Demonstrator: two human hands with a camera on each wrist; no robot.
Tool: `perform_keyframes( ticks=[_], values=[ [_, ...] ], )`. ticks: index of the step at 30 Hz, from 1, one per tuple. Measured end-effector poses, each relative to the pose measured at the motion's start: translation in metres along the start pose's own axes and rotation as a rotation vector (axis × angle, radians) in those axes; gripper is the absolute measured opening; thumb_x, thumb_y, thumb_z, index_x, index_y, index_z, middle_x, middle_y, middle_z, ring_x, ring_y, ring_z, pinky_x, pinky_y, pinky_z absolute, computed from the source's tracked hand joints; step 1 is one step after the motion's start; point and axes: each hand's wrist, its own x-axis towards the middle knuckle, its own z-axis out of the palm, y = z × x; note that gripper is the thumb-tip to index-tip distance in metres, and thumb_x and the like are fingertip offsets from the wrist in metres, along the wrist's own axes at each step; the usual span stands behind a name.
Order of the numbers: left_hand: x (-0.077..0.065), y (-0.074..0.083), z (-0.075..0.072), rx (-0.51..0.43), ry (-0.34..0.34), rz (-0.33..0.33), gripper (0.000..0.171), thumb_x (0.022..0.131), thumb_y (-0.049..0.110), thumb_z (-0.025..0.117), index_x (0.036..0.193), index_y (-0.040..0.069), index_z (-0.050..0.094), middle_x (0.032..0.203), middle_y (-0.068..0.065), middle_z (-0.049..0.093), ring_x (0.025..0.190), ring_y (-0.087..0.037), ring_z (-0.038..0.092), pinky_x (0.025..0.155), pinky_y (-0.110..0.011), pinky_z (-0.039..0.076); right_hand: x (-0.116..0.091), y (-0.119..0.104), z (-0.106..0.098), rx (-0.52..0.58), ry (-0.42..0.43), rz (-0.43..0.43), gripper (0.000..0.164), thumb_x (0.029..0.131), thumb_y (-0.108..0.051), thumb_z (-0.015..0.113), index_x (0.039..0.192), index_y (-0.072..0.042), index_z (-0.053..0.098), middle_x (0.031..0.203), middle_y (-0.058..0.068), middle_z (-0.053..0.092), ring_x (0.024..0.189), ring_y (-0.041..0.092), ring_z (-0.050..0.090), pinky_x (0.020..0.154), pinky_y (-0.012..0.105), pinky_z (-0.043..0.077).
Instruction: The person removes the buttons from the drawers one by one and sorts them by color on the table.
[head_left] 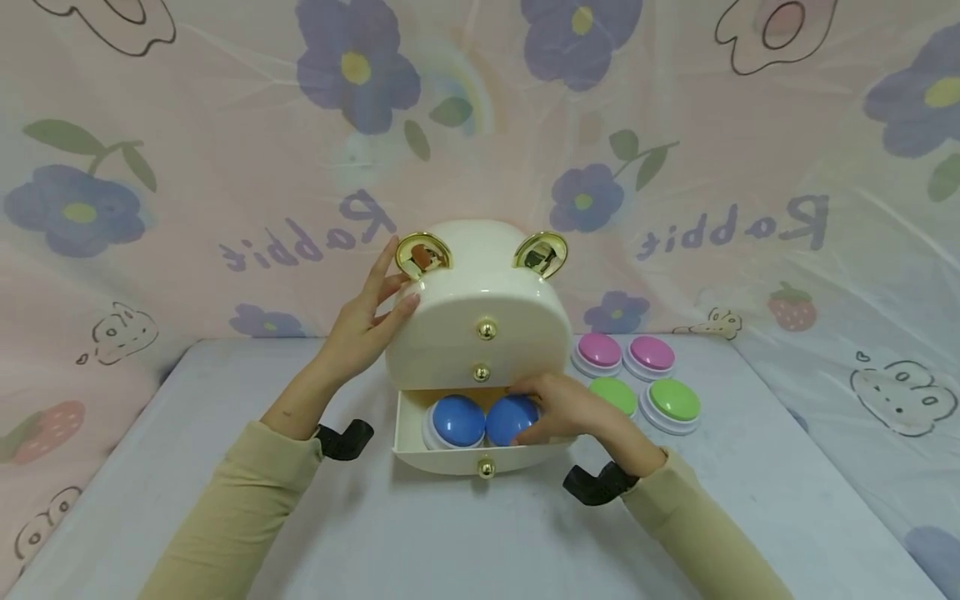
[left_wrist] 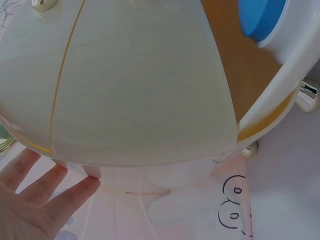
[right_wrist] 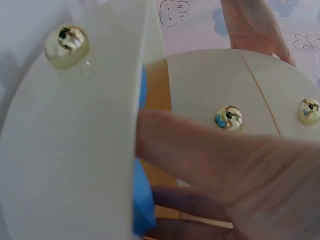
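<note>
A cream bear-shaped drawer box (head_left: 480, 267) with gold-rimmed ears stands at the back of the table. Its bottom drawer (head_left: 438, 460) is pulled out. Inside sit two round push buttons with blue domes and white bases, a left blue button (head_left: 457, 421) and a right blue button (head_left: 510, 418). My right hand (head_left: 562, 408) reaches into the drawer and grips the right one, thumb at the front and fingers behind. Fingers spread, my left hand (head_left: 367, 329) rests against the box's upper left side below the ear; the left wrist view shows its fingertips (left_wrist: 92, 182) against the shell.
Right of the box, two pink buttons (head_left: 600, 350) stand behind two green buttons (head_left: 675, 400); my right hand partly covers one green one. A patterned curtain (head_left: 480, 167) hangs behind the white table (head_left: 420, 533). Gold knobs (head_left: 487, 468) stick out from the drawer fronts.
</note>
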Motion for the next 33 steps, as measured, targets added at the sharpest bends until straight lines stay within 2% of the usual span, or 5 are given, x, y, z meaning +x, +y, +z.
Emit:
perform_keyframes(
  ticks=[7, 13, 20, 28, 33],
  values=[
    [0.001, 0.001, 0.001, -0.003, 0.002, 0.0, 0.072, 0.1, 0.032, 0.05, 0.153, 0.04, 0.002, 0.147, -0.014, 0.043, 0.141, -0.028, 0.033, 0.103, -0.054, 0.042, 0.003, 0.001, -0.001, -0.031, -0.047, -0.031, 0.056, 0.068, -0.023, 0.087, 0.115, -0.001, 0.068, 0.112, 0.009, 0.068, 0.104, 0.028, 0.061, 0.092, 0.044, 0.052],
    [0.001, 0.0, 0.001, 0.002, 0.0, -0.004, 0.072, 0.1, 0.032, 0.05, 0.153, 0.04, 0.002, 0.148, -0.014, 0.042, 0.141, -0.029, 0.033, 0.104, -0.055, 0.041, 0.002, 0.013, 0.009, -0.077, -0.002, -0.139, 0.056, 0.072, -0.03, 0.085, 0.118, -0.003, 0.066, 0.115, 0.008, 0.067, 0.105, 0.026, 0.063, 0.093, 0.042, 0.053],
    [0.001, 0.0, 0.001, 0.005, 0.002, 0.0, 0.072, 0.1, 0.033, 0.05, 0.154, 0.039, 0.002, 0.147, -0.015, 0.042, 0.141, -0.03, 0.033, 0.103, -0.055, 0.041, 0.001, 0.021, 0.011, -0.01, 0.05, -0.194, 0.053, 0.071, -0.031, 0.085, 0.115, -0.007, 0.069, 0.113, 0.003, 0.067, 0.104, 0.019, 0.062, 0.09, 0.037, 0.054],
    [0.001, -0.001, 0.001, 0.003, 0.006, 0.003, 0.072, 0.1, 0.032, 0.05, 0.153, 0.04, 0.002, 0.147, -0.015, 0.043, 0.141, -0.03, 0.034, 0.103, -0.055, 0.042, -0.001, 0.019, 0.013, 0.012, 0.107, -0.171, 0.051, 0.07, -0.032, 0.086, 0.11, -0.006, 0.072, 0.109, 0.006, 0.069, 0.097, 0.018, 0.063, 0.084, 0.035, 0.056],
    [0.001, -0.001, 0.001, 0.005, 0.004, 0.004, 0.073, 0.1, 0.032, 0.05, 0.154, 0.038, 0.002, 0.147, -0.016, 0.042, 0.141, -0.031, 0.033, 0.104, -0.056, 0.041, 0.0, 0.016, 0.018, 0.013, 0.119, -0.178, 0.049, 0.07, -0.03, 0.086, 0.109, -0.003, 0.072, 0.11, 0.008, 0.068, 0.103, 0.023, 0.061, 0.089, 0.038, 0.054]
  ],
)
